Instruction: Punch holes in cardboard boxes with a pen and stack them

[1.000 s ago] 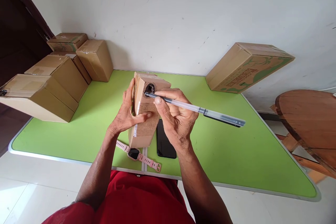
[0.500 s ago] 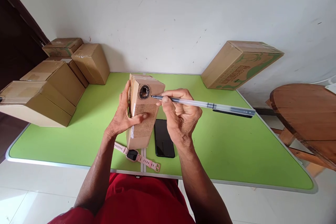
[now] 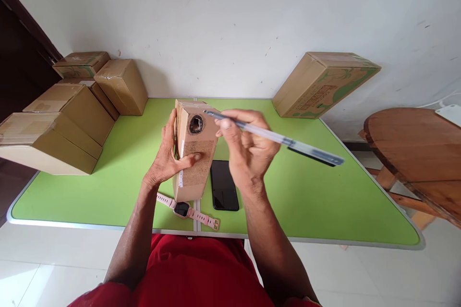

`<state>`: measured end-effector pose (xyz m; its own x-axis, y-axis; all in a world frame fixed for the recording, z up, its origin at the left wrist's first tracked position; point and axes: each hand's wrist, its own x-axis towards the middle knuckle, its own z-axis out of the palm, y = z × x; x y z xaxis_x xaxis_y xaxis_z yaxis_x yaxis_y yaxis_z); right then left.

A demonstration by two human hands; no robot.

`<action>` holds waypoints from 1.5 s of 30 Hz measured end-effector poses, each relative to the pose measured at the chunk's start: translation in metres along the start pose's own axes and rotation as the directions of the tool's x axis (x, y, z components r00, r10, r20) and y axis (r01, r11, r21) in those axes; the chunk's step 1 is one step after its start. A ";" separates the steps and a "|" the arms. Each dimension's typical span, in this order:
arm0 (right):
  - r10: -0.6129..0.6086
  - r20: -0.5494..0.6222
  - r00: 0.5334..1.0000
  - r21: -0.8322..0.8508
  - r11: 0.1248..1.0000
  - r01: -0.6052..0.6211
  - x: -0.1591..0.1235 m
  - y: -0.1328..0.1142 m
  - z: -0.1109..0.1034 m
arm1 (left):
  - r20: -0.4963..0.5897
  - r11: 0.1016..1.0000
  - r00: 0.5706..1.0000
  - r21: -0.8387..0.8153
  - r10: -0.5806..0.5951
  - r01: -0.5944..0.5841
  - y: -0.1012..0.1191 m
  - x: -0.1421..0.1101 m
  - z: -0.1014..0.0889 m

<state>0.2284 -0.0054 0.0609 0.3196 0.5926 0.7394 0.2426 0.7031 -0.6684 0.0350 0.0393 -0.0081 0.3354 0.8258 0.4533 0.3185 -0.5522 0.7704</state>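
My left hand (image 3: 166, 156) grips a narrow cardboard box (image 3: 193, 163) from its left side, thumb across the front face and fingers behind the left edge. The box stands tilted at the middle of the green table (image 3: 288, 192). Near its top is a round hole (image 3: 196, 124) ringed with dark scribbled ink. Between the thumb and fingers of my right hand (image 3: 248, 146) is a pen (image 3: 259, 131) with a clear barrel, its black cap on the rear end. The pen's tip is right of and above the hole; whether it touches the box I cannot tell.
A black smartphone (image 3: 224, 187) and a pink-strapped smartwatch (image 3: 182, 209) lie near the front edge. Several cardboard boxes (image 3: 68, 129) are grouped at the left. One printed carton (image 3: 324, 88) leans at the back right, with a wooden stool (image 3: 418, 153) beyond the table.
The pen's tip has lifted up from the hole's right edge, and the pen is tilted more steeply. My right hand shifted slightly upward. My left hand keeps its grip on the box.
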 end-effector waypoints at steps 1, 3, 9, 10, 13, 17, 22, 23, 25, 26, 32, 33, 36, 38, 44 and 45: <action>-0.015 -0.021 1.000 -0.043 0.999 0.015 0.001 0.004 -0.007 | 0.008 1.000 1.000 -0.020 -0.004 0.004 -0.001 0.001 -0.003; -0.049 -0.023 0.999 -0.192 0.980 0.044 0.000 0.022 -0.032 | 0.018 0.997 1.000 -0.076 -0.007 0.008 -0.004 0.002 -0.008; 0.237 0.543 0.805 -0.731 0.606 0.314 -0.044 0.100 -0.137 | 0.020 0.974 0.999 -0.222 -0.040 0.043 -0.010 0.004 -0.015; 0.302 0.582 0.755 -0.745 0.571 0.345 -0.054 0.107 -0.148 | 0.012 0.975 0.999 -0.218 -0.035 0.037 -0.010 0.004 -0.015; 0.419 0.629 0.655 -0.756 0.525 0.390 -0.077 0.115 -0.163 | -0.008 0.980 1.000 -0.197 -0.011 0.009 -0.007 0.004 -0.013; 0.519 0.630 0.578 -0.774 0.480 0.413 -0.083 0.111 -0.159 | -0.014 0.984 1.000 -0.177 0.008 -0.011 -0.006 0.005 -0.012; 0.602 0.529 0.598 -0.848 0.399 0.349 -0.082 0.086 -0.144 | -0.037 0.988 0.999 -0.152 0.015 -0.020 -0.008 0.004 -0.013; 0.615 0.493 0.615 -0.869 0.377 0.320 -0.085 0.076 -0.137 | -0.043 0.988 0.999 -0.150 0.020 -0.026 -0.008 0.003 -0.013; 0.673 0.406 0.618 -0.912 0.345 0.223 -0.095 0.053 -0.118 | -0.041 0.987 0.999 -0.155 0.028 -0.033 -0.007 0.003 -0.012; 0.725 0.352 0.592 -0.932 0.328 0.153 -0.101 0.042 -0.106 | -0.035 0.986 0.999 -0.161 0.027 -0.033 -0.007 0.003 -0.012; 0.892 0.076 0.446 -0.982 0.145 -0.121 -0.121 0.010 -0.052 | -0.028 0.988 0.999 -0.152 0.033 -0.037 -0.007 0.001 -0.013; 0.899 0.054 0.435 -0.975 0.141 -0.171 -0.121 0.013 -0.050 | -0.028 0.989 0.999 -0.144 0.033 -0.037 -0.007 0.001 -0.014; 0.912 -0.018 0.411 -0.902 0.162 -0.400 -0.117 0.026 -0.052 | -0.025 0.990 0.999 -0.138 0.025 -0.028 -0.006 0.001 -0.014; 0.921 -0.024 0.389 -0.806 0.212 -0.552 -0.116 0.034 -0.056 | -0.021 0.988 1.000 -0.151 0.020 -0.023 -0.005 0.002 -0.014; 0.934 0.135 0.331 -0.558 0.347 -0.753 -0.121 0.035 -0.071 | -0.023 0.986 1.000 -0.167 -0.003 -0.001 -0.006 0.001 -0.013; 0.937 0.175 0.301 -0.464 0.348 -0.814 -0.123 0.031 -0.076 | -0.029 0.987 1.000 -0.161 -0.005 0.001 -0.007 0.001 -0.013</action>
<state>0.2661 -0.0862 -0.0573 0.1629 0.9063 -0.3900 0.2493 -0.4203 -0.8725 0.0213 0.0449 -0.0071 0.3079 0.8318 0.4619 0.1717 -0.5261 0.8329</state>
